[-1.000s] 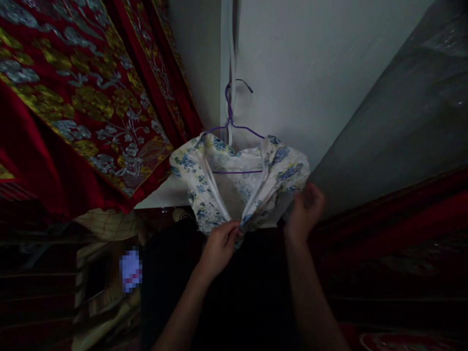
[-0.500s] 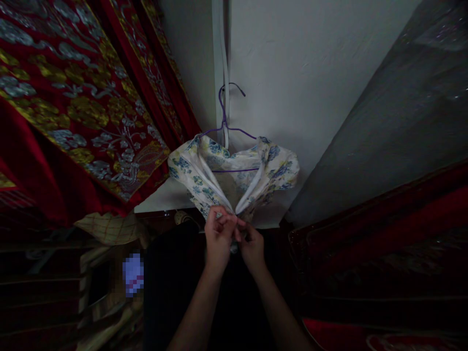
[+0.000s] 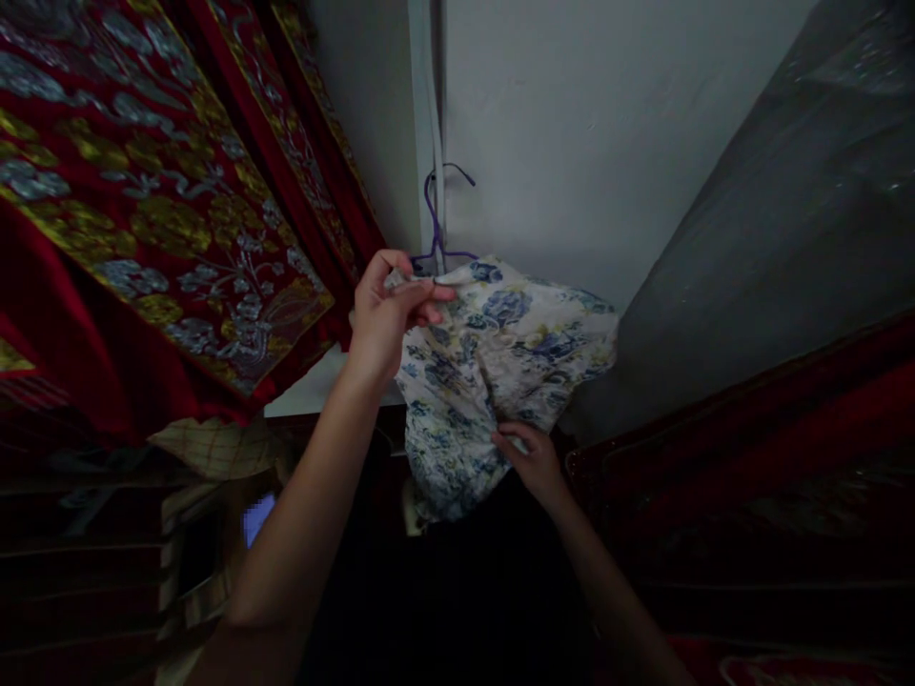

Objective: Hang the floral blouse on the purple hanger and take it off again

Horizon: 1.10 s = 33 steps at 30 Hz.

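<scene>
Nearest, dark clothing (image 3: 457,600) fills the bottom centre of the frame, with a bare forearm rising on each side of it. The floral garment (image 3: 443,443), white with blue and yellow flowers, hangs in the middle of the frame, beyond the right hand (image 3: 533,459) and extending to its left in the picture. That hand is low on the garment's front, its thumb and fingers pinching the fabric edge beside the narrow opening. Its forearm slants up and inward from the lower right.

Farther up, the left hand (image 3: 393,307) is at the garment's upper left, by the neckline, with most of the fabric below it and to its right. Thumb and forefinger pinch the top edge, the other fingers curled; its forearm runs steeply up from the lower left, reaching higher than the right one.

Just above this hand, the purple hanger (image 3: 437,229) shows its neck and hook at a pale vertical strip (image 3: 427,95). Embroidered red cloth (image 3: 178,214) covers the upper left, a greyish sheet (image 3: 779,210) slopes down the right, and the pale wall (image 3: 572,124) lies behind.
</scene>
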Each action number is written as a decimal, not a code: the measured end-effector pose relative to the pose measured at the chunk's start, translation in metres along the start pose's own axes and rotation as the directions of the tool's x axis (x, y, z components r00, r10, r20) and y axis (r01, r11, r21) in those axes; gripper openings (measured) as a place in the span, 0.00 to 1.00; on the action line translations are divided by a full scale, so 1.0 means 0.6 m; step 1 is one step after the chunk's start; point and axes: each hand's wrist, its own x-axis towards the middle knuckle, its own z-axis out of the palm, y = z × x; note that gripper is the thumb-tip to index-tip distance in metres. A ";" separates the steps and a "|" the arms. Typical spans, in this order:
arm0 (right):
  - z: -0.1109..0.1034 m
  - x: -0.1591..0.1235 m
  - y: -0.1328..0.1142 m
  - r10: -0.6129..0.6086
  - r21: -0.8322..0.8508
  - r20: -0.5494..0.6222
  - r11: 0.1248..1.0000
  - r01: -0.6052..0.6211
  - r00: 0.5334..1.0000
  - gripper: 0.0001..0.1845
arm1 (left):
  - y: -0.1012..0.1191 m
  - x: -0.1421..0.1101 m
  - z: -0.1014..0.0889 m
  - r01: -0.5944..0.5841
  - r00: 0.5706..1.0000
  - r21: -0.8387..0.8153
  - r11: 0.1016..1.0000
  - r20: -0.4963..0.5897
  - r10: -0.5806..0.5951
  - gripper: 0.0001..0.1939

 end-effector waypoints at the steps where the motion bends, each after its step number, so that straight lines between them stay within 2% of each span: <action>1: -0.001 0.010 -0.017 -0.026 -0.003 0.022 1.000 0.026 0.999 0.16 | -0.007 -0.008 0.002 -0.009 0.999 0.022 1.000 0.034 0.008 0.16; 4: 0.005 0.050 -0.099 -0.179 0.051 0.061 0.983 0.176 0.982 0.19 | -0.026 -0.031 0.014 -0.080 0.991 0.074 0.994 0.110 0.072 0.16; 7: 0.021 0.105 -0.197 -0.385 0.117 0.059 0.919 0.376 0.921 0.26 | -0.036 -0.043 0.026 -0.125 0.984 0.114 0.986 0.144 0.108 0.15; 8: 0.028 0.124 -0.225 -0.443 0.109 0.049 0.893 0.436 0.895 0.25 | -0.038 -0.046 0.028 -0.127 0.983 0.122 0.984 0.151 0.108 0.15; 10: 0.040 0.160 -0.264 -0.532 0.044 0.079 0.847 0.530 0.843 0.17 | -0.043 -0.050 0.030 -0.132 0.982 0.127 0.983 0.150 0.112 0.15; 12: 0.052 0.184 -0.283 -0.583 -0.037 0.105 0.808 0.589 0.806 0.09 | -0.049 -0.053 0.027 -0.138 0.986 0.122 0.983 0.108 0.125 0.16; 16: 0.073 0.191 -0.290 -0.618 -0.084 0.070 0.779 0.622 0.783 0.09 | -0.066 -0.054 0.025 -0.119 0.992 0.087 0.989 -0.035 0.122 0.18; 20: 0.088 0.182 -0.303 -0.629 -0.010 -0.050 0.777 0.630 0.776 0.09 | -0.093 -0.046 0.029 -0.114 0.990 0.074 0.991 -0.080 0.120 0.19; 22: 0.085 0.182 -0.317 -0.614 0.035 -0.164 0.778 0.627 0.772 0.10 | -0.117 -0.050 0.023 -0.067 0.996 0.105 0.992 -0.056 0.073 0.19; 24: 0.065 0.184 -0.331 -0.581 0.066 -0.294 0.780 0.622 0.759 0.10 | -0.148 -0.065 0.008 0.029 0.999 0.169 0.985 -0.019 -0.027 0.19; 27: 0.000 0.183 -0.338 -0.477 0.125 -0.462 0.799 0.588 0.747 0.09 | -0.194 -0.107 -0.020 0.159 0.984 0.256 0.953 0.036 -0.174 0.18; 28: -0.030 0.180 -0.334 -0.390 0.204 -0.505 0.812 0.546 0.769 0.10 | -0.206 -0.121 -0.028 0.186 0.974 0.268 0.945 0.075 -0.213 0.18; 30: -0.089 0.166 -0.315 -0.131 0.457 -0.501 0.799 0.390 0.855 0.13 | -0.218 -0.140 -0.038 0.205 0.952 0.287 0.936 0.165 -0.259 0.18; 31: -0.115 0.155 -0.301 0.001 0.587 -0.441 0.757 0.287 0.898 0.15 | -0.219 -0.142 -0.041 0.192 0.949 0.298 0.935 0.185 -0.254 0.19; 32: -0.136 0.143 -0.283 0.083 0.664 -0.361 0.722 0.193 0.929 0.15 | -0.216 -0.138 -0.042 0.165 0.958 0.305 0.938 0.175 -0.226 0.20; 33: -0.151 0.129 -0.262 0.119 0.699 -0.317 0.699 0.148 0.941 0.14 | -0.210 -0.126 -0.043 0.131 0.975 0.308 0.942 0.131 -0.179 0.22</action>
